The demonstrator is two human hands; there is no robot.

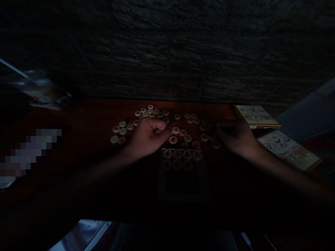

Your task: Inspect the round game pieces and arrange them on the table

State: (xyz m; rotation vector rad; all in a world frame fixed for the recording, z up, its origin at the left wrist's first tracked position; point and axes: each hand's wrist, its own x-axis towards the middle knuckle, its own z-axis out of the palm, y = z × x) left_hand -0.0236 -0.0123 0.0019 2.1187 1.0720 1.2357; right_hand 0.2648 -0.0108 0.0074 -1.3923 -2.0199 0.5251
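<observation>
Nearest the viewer, a dark shallow box tray (183,188) lies on the reddish-brown wooden table (91,115). Its far end holds two rows of round Chinese chess pieces (182,154): four in the far row, three in the near row. Each piece bears a red or dark character; none can be read in the dim light.

The left hand (148,136) rests just left of the tray's far corner, curled into a closed fist. Whether it holds a piece cannot be told. The right hand (235,137) lies palm down to the right, fingers loosely bent over loose pieces; its grip cannot be told either.

Between and beyond the hands, loose pieces (154,112) are scattered across the table, with a small cluster (121,129) to the left of the fist.

At the right edge lie two printed box lids (256,115) with dark brush lettering, illegible. A brick wall (183,52) stands behind.
</observation>
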